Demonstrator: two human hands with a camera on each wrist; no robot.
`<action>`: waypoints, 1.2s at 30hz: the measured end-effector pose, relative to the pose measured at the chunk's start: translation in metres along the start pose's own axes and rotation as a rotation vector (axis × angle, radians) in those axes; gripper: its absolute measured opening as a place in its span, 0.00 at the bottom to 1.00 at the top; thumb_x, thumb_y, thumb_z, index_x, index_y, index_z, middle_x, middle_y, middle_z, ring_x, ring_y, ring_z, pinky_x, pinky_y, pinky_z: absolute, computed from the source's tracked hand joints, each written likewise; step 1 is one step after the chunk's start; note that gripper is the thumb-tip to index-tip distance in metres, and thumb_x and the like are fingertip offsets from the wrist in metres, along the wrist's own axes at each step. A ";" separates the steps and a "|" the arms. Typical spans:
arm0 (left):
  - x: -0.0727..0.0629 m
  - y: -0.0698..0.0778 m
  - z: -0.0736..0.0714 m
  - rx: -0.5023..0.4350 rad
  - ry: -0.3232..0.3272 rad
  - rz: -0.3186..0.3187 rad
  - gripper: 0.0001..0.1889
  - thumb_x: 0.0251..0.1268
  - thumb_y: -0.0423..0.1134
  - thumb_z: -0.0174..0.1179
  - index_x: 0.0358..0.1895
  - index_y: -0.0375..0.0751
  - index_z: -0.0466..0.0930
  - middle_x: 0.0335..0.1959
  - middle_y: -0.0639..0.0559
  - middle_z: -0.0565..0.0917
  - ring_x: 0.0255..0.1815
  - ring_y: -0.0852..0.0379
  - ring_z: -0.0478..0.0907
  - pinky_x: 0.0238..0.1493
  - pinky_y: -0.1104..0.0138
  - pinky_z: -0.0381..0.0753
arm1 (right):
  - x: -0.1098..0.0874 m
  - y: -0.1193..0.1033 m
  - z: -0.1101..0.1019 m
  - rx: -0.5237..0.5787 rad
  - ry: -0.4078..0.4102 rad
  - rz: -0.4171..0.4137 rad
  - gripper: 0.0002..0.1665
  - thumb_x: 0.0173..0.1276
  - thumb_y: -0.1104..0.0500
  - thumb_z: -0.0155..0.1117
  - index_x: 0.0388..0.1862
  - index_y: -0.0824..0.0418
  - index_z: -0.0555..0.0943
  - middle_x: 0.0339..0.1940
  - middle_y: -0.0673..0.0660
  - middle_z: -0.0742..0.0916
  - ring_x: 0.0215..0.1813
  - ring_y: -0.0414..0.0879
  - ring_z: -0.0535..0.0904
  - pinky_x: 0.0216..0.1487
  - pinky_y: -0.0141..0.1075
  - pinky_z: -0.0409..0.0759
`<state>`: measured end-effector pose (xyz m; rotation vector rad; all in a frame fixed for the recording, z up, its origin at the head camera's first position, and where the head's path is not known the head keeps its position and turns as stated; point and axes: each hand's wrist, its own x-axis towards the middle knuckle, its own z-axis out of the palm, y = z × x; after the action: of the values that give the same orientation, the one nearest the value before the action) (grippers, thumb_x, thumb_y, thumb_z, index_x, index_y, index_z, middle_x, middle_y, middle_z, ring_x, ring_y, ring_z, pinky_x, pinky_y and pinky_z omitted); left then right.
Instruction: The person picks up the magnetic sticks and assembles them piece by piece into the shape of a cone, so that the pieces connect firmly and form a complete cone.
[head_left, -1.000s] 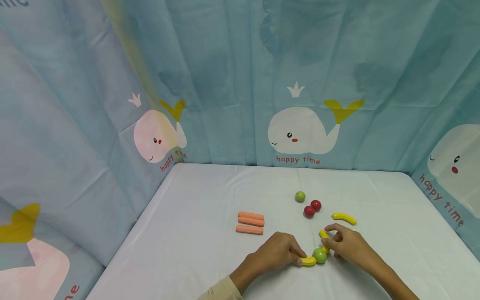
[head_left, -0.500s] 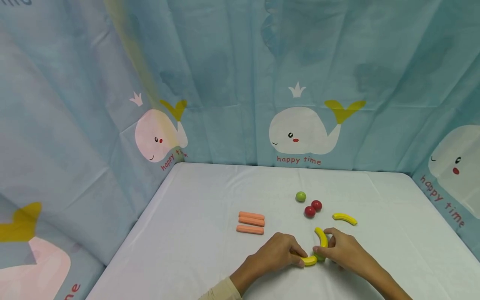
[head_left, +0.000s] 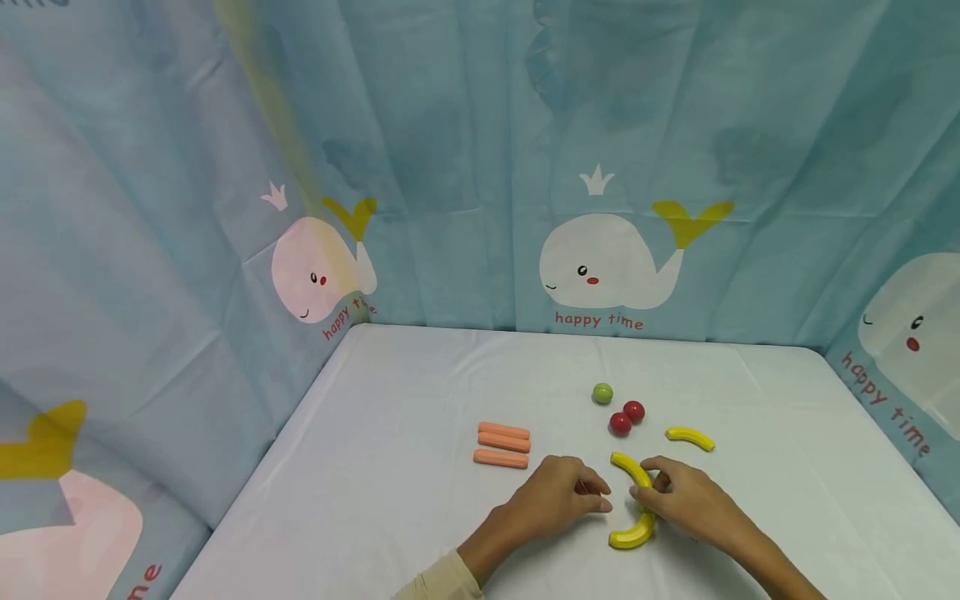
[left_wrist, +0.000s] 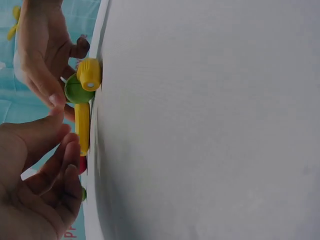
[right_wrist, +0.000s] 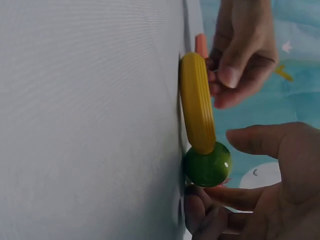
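Two curved, ridged yellow toy bars, a near one [head_left: 630,537] and a far one [head_left: 628,467], meet end to end at a shiny green ball [right_wrist: 206,172], making an arc that bulges right. The ball is largely hidden in the head view. Over this joint is my right hand [head_left: 693,504]; in the right wrist view its curled fingers lie right beside the ball, while the thumb stands apart above. My left hand [head_left: 551,500] hovers left of the arc, holding nothing. Its thumb and fingertips are slightly spread.
Beyond the arc on the white table [head_left: 390,517] lie two red balls [head_left: 620,423], another green ball [head_left: 602,393] and a loose yellow bar [head_left: 690,438]. Three orange sticks [head_left: 501,459] are grouped left of them. A blue whale-print curtain [head_left: 450,275] borders the table.
My left hand has let go of the near yellow bar and drawn back slightly. The joined bars have turned, the far end swinging left and the near bar coming closer to me.
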<state>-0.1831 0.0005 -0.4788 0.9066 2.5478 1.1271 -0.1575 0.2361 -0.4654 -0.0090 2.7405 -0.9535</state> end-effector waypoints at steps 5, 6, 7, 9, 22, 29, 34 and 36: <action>0.009 -0.003 -0.002 -0.107 0.120 -0.036 0.10 0.70 0.43 0.73 0.50 0.46 0.92 0.37 0.66 0.84 0.37 0.73 0.78 0.42 0.76 0.79 | 0.004 0.002 0.003 -0.067 0.047 -0.012 0.32 0.69 0.43 0.73 0.61 0.65 0.83 0.32 0.50 0.83 0.32 0.44 0.75 0.32 0.39 0.73; 0.011 -0.004 -0.002 -0.128 0.143 -0.044 0.10 0.70 0.43 0.72 0.51 0.46 0.91 0.39 0.65 0.85 0.39 0.73 0.79 0.43 0.76 0.80 | 0.005 0.002 0.003 -0.068 0.047 -0.011 0.31 0.69 0.45 0.73 0.60 0.65 0.84 0.32 0.50 0.83 0.33 0.44 0.75 0.33 0.39 0.73; 0.014 -0.004 -0.002 -0.150 0.165 -0.053 0.11 0.70 0.43 0.72 0.52 0.46 0.91 0.41 0.63 0.86 0.41 0.72 0.79 0.44 0.75 0.80 | 0.005 0.002 0.003 -0.067 0.047 -0.011 0.29 0.68 0.47 0.73 0.60 0.65 0.84 0.32 0.50 0.83 0.33 0.45 0.75 0.33 0.39 0.73; 0.019 -0.005 -0.002 -0.197 0.207 -0.068 0.13 0.71 0.43 0.72 0.55 0.45 0.90 0.45 0.58 0.88 0.44 0.70 0.81 0.47 0.75 0.81 | 0.006 0.002 0.002 -0.064 0.045 -0.012 0.26 0.67 0.50 0.73 0.58 0.65 0.85 0.33 0.51 0.83 0.33 0.45 0.75 0.34 0.39 0.74; 0.071 -0.011 -0.006 -0.261 0.311 -0.157 0.18 0.70 0.43 0.73 0.60 0.44 0.88 0.54 0.54 0.85 0.53 0.54 0.84 0.46 0.73 0.83 | 0.008 0.004 0.002 -0.068 0.056 -0.002 0.21 0.68 0.52 0.72 0.55 0.61 0.86 0.33 0.51 0.83 0.33 0.45 0.75 0.33 0.39 0.74; 0.089 -0.014 0.000 -0.226 0.304 -0.206 0.20 0.68 0.42 0.75 0.61 0.44 0.88 0.60 0.52 0.85 0.53 0.54 0.84 0.48 0.72 0.83 | 0.007 0.007 0.002 -0.054 0.078 -0.012 0.18 0.68 0.49 0.74 0.50 0.58 0.87 0.32 0.50 0.83 0.32 0.45 0.75 0.32 0.39 0.73; 0.097 -0.012 0.004 -0.164 0.299 -0.207 0.20 0.69 0.40 0.74 0.62 0.45 0.87 0.61 0.54 0.87 0.55 0.56 0.84 0.55 0.69 0.84 | 0.006 0.009 0.004 -0.050 0.089 0.000 0.13 0.68 0.50 0.75 0.45 0.55 0.86 0.30 0.49 0.83 0.31 0.45 0.75 0.31 0.39 0.73; 0.100 -0.011 0.006 -0.140 0.301 -0.205 0.20 0.69 0.40 0.73 0.62 0.45 0.87 0.60 0.56 0.87 0.56 0.57 0.84 0.56 0.68 0.83 | 0.006 0.009 0.004 -0.048 0.092 0.000 0.13 0.68 0.50 0.75 0.44 0.55 0.86 0.30 0.49 0.83 0.31 0.45 0.75 0.31 0.39 0.73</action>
<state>-0.2643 0.0595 -0.4857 0.4584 2.6714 1.4461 -0.1618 0.2403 -0.4748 0.0269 2.8467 -0.9103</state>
